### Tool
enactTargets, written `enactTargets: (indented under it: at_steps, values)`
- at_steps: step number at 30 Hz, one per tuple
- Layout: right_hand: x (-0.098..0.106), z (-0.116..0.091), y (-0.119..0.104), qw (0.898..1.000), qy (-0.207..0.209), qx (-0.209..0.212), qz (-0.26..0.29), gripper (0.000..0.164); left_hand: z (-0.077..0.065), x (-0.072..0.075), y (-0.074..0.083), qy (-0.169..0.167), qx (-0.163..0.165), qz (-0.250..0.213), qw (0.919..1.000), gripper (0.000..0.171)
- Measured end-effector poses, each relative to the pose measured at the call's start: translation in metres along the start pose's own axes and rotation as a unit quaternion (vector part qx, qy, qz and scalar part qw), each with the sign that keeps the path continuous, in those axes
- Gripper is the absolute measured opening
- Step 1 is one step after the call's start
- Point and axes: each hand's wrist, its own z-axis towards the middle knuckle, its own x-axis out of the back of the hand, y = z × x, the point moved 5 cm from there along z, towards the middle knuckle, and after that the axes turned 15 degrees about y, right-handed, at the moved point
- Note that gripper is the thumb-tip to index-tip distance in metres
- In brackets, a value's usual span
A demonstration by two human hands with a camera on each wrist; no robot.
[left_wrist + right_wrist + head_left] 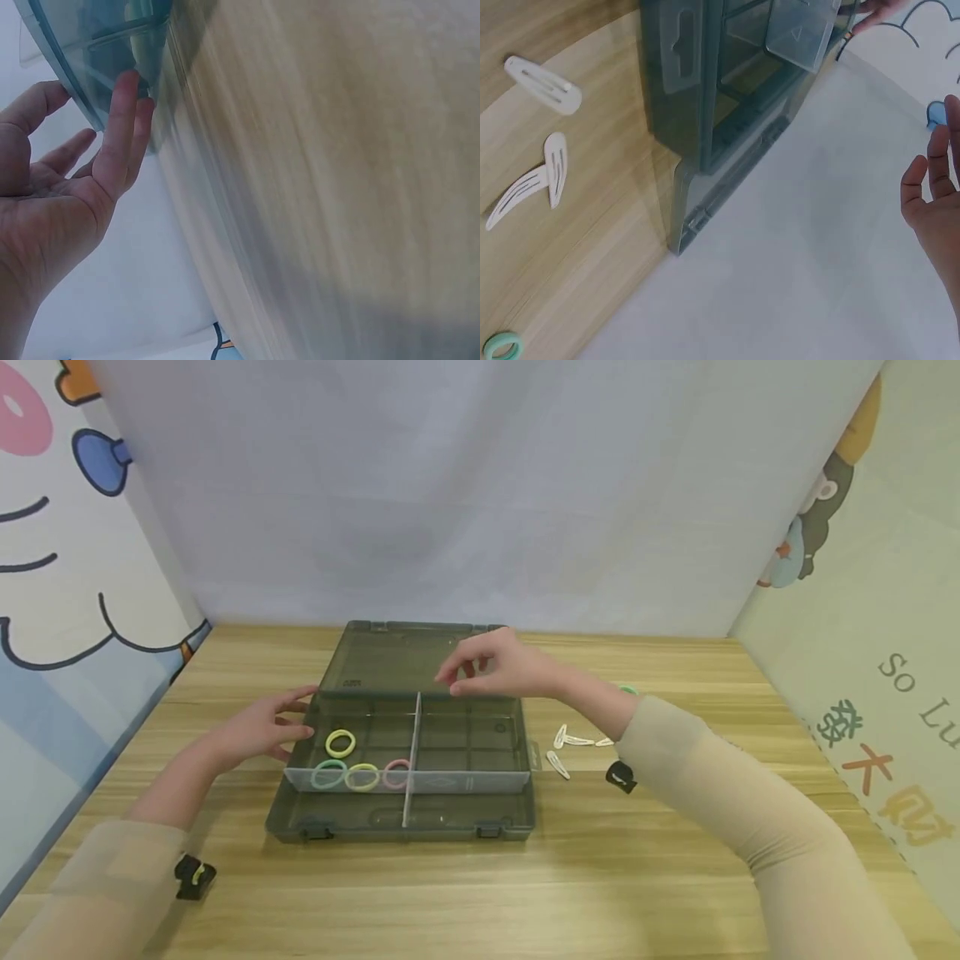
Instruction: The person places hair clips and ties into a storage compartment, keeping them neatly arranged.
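A translucent grey-green organizer box (472,832) lies on the table with its lid (397,656) folded back. Clear dividers (417,727) split it into compartments. In the back left one are a yellow hair tie (330,746) and, by the front divider, a green hair tie (313,781), another yellow one and a pink hair tie (386,778). My left hand (258,727) touches the box's left side, fingers extended along the wall in the left wrist view. Above the back right compartment and lid hovers my right hand (506,667), its fingers loosely bent with nothing between them.
Several white snap hair clips (558,765) lie right of the box, two of them crossed in the right wrist view. A green hair tie (489,347) sits beyond them, partly behind my right forearm in the head view. A pale curtain (450,527) hangs behind the table.
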Motion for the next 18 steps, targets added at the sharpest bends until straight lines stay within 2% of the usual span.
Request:
enactTargets:
  at_steps: [9,18]
  values:
    - [0.039,-0.024,0.008,0.999,0.028,-0.016,0.015,0.018,-0.009,0.0,-0.002,0.002,-0.013,-0.034,0.9993,0.07]
    - [0.083,-0.06,0.024,0.996,0.066,-0.05,-0.018,0.025,-0.01,0.001,-0.004,0.001,-0.012,-0.03,0.9995,0.072]
